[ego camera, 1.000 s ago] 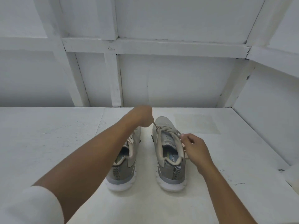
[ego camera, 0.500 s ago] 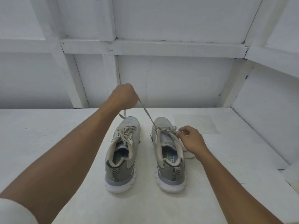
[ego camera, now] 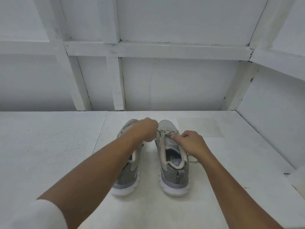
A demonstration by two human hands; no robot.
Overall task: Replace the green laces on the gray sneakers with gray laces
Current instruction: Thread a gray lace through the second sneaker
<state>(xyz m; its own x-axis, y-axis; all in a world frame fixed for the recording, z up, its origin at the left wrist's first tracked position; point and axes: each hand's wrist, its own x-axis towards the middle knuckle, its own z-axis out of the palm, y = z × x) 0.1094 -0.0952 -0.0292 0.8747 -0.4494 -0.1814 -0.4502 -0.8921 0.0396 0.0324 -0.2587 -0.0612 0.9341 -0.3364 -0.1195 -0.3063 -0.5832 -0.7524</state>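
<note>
GRAY FOR GREEN: A person re-laces a pair of gray sneakers on a white table [ego camera: 49, 146]. The left hand [ego camera: 145, 130], blurred and curled into a fist, appears to hold one end of the gray lace [ego camera: 166, 132] just off its knuckles, over the toe end of the right-hand sneaker [ego camera: 173, 171]. The right hand [ego camera: 192, 143] pinches the same lace at its fingertips [ego camera: 175, 137], on the eyelet row directly ahead of its thumb. The other sneaker [ego camera: 130, 176] lies beneath the left forearm, its lacing hidden. A loose strand [ego camera: 193, 161] trails on the table just under the right wrist. No green lace is in view — the job looks well along, with this shoe's front eyelets the step in hand. To do it well, the right hand should likely pin the crossing flat while the left draws the slack through evenly — a short, level pull rather than a jerk, so the lace neither twists nor drags the light shoe across the table.
</note>
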